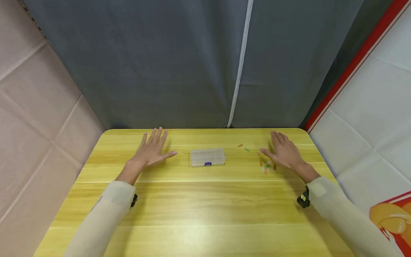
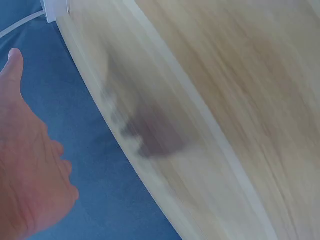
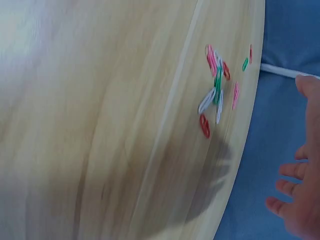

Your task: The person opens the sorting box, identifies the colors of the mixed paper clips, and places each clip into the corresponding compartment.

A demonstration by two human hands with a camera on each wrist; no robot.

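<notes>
A small clear plastic organiser box (image 1: 207, 157) with a blue latch lies shut near the middle of the yellow wooden table (image 1: 199, 203). My left hand (image 1: 152, 150) hovers flat to its left, fingers spread and holding nothing; its palm (image 2: 27, 170) shows in the left wrist view. My right hand (image 1: 284, 151) is spread open to the box's right, just beyond a scatter of coloured paper clips (image 1: 267, 166). The same clips (image 3: 216, 90) appear in the right wrist view, with my fingers (image 3: 295, 200) apart from them.
Two more paper clips (image 1: 243, 147) lie between the box and my right hand. A grey curtain (image 1: 192, 64) with a white zip hangs behind the table. Beige padding stands at the left, a white and red panel at the right.
</notes>
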